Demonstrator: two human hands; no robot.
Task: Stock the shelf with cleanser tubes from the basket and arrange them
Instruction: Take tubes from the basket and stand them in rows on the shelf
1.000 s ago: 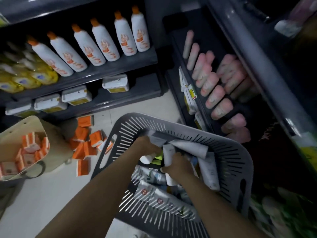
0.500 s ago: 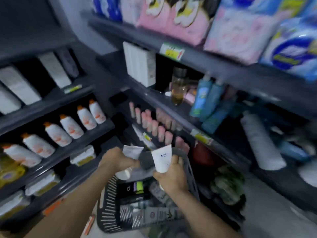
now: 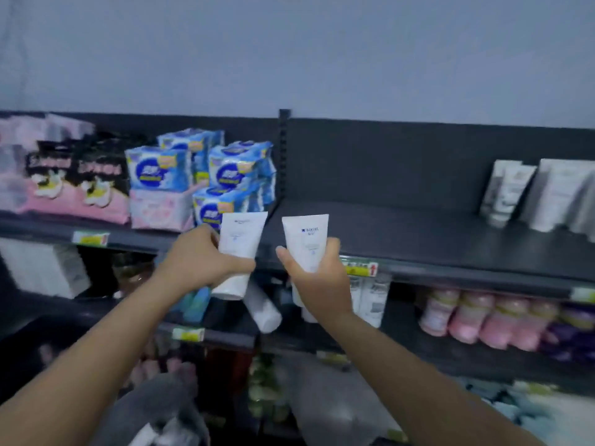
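A: Left hand (image 3: 196,262) and right hand (image 3: 317,281) each clamp a tube (image 3: 240,249), just before the shelf (image 3: 418,226).

B: Crimp-up tubes may topple once stood on their caps.

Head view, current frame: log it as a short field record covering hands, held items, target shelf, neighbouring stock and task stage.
left hand: left hand grips a white tube, cap end down
right hand: right hand grips a second white tube, cap end down
target shelf: top shelf, bare dark span right in front of the hands
stock already there: grey-white tubes standing at the shelf's far right
left neighbour: blue packs left of the upright divider
basket: grey basket at the lower edge, blurred
stage: both tubes raised, neither yet on the shelf
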